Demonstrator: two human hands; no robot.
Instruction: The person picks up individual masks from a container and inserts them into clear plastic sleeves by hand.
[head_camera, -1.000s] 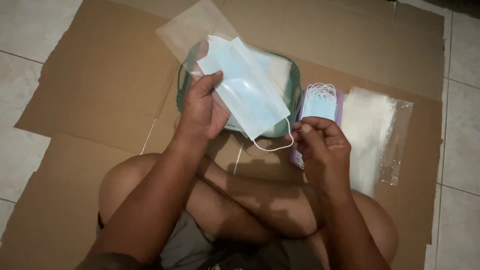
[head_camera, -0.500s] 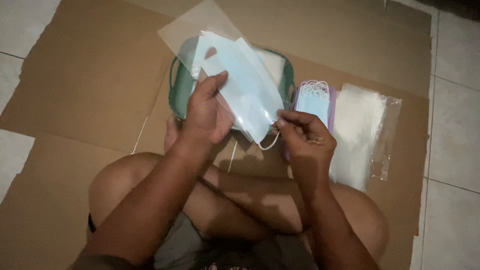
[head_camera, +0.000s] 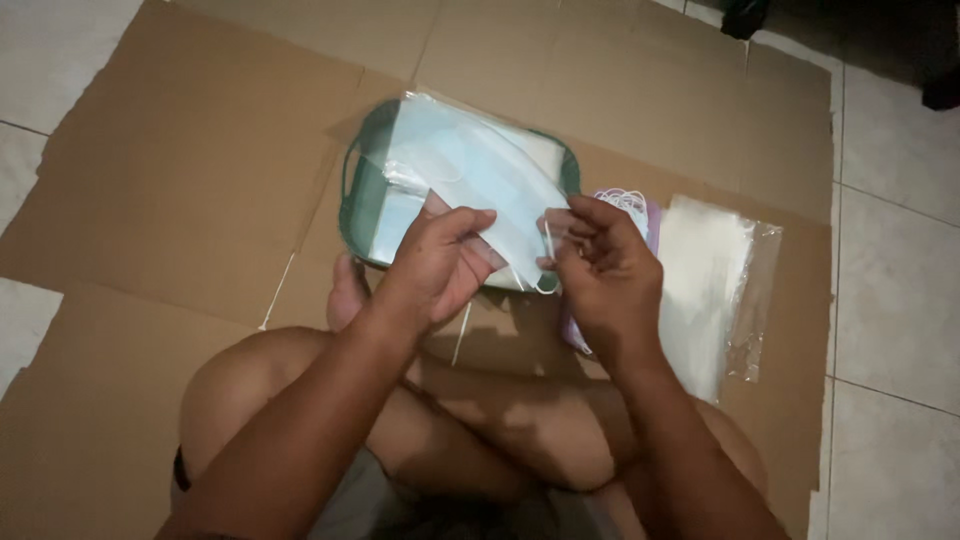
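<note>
My left hand (head_camera: 440, 262) grips a light blue face mask (head_camera: 480, 185) together with a clear plastic sleeve, holding them above a green basket (head_camera: 352, 215). My right hand (head_camera: 600, 268) pinches the mask's lower right edge by its white ear loop. Both hands are close together over my crossed legs. More masks lie in the basket, mostly hidden by the held mask. A small stack of blue masks on a purple holder (head_camera: 632, 203) lies just behind my right hand.
Flattened brown cardboard (head_camera: 190, 180) covers the tiled floor (head_camera: 895, 250) under everything. A pack of clear plastic sleeves (head_camera: 710, 285) lies to the right of the mask stack. My bare knees fill the lower middle.
My right hand moved left from the stack of masks to the held mask and took hold of its edge. The mask and sleeve came lower, nearer my body.
</note>
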